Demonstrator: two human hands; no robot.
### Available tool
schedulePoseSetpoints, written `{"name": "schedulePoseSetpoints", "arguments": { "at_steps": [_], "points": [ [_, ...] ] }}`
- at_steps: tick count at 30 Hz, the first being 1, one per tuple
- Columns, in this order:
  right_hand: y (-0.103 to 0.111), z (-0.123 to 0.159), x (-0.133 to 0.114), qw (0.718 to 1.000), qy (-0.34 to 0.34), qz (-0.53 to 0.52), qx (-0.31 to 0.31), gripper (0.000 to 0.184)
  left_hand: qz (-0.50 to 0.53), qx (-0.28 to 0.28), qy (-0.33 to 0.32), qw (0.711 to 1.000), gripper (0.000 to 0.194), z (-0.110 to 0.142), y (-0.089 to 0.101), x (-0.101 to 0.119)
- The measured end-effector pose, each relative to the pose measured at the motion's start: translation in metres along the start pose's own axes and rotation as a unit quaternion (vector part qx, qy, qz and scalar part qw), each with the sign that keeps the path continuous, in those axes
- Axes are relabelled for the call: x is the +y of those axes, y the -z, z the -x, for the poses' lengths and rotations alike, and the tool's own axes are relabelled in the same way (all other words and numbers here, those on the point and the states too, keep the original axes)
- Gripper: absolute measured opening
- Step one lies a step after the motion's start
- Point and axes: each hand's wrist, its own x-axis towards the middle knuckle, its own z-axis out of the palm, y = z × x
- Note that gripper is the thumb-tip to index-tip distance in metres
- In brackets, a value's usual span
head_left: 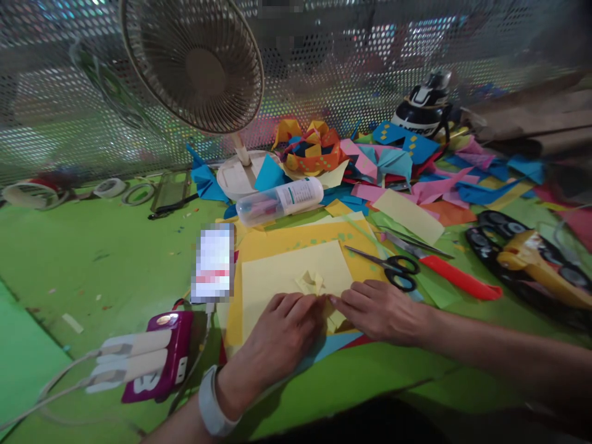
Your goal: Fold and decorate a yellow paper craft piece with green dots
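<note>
A small folded piece of pale yellow paper sits on a stack of coloured sheets, the top one pale yellow. My left hand, with a pale band on its wrist, pinches the folded paper from the left. From the right, my right hand has its fingers curled and its fingertips pressed on the same piece. The fingertips nearly meet, and part of the folded paper is hidden under them. Just beyond my right hand lie black-handled scissors with their blades on the sheets.
Behind the stack lie a clear plastic bottle and heaped folded papers. A fan stands at the back. A phone and a purple power strip are left; a red-handled knife and a black tray are right.
</note>
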Motion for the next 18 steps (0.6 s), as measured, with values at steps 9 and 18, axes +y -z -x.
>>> {"name": "schedulePoseSetpoints", "arguments": {
  "at_steps": [9, 18],
  "points": [
    [0.009, -0.017, 0.012, 0.853, -0.319, -0.412, -0.027, 0.019, -0.023, -0.005, -0.004, 1.0, 0.022, -0.002, 0.005, 0.003],
    [0.004, -0.042, 0.025, 0.609, -0.372, -0.656, -0.244, 0.033, -0.024, 0.002, 0.006, 1.0, 0.02, -0.002, 0.001, 0.003]
  ]
}}
